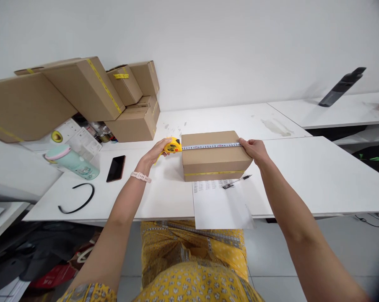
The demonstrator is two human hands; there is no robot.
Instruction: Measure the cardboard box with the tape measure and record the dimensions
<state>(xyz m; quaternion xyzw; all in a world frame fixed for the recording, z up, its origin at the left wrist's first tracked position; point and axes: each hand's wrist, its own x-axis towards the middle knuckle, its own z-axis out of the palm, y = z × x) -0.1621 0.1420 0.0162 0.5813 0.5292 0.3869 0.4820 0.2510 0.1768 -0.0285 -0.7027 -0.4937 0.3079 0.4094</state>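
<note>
A closed brown cardboard box (214,157) rests on the white table, a yellow strip running along its front side. My left hand (158,152) is wrapped round the yellow case of a tape measure (173,145), just off the box's left side. The pulled-out blade lies across the top of the box from left to right. At the box's right edge, my right hand (255,150) pinches the blade's end against the cardboard; the very tip is hidden under the fingers. Partly beneath the box lies a printed paper sheet (221,209), with a black pen (237,182) on it.
Several cardboard boxes (82,90) are stacked at the back left. A mint tumbler (73,162), a phone (116,168) and a black headband (79,205) lie on the left. A dark bottle (342,88) stands far right. The table's front edge (170,218) is near my body.
</note>
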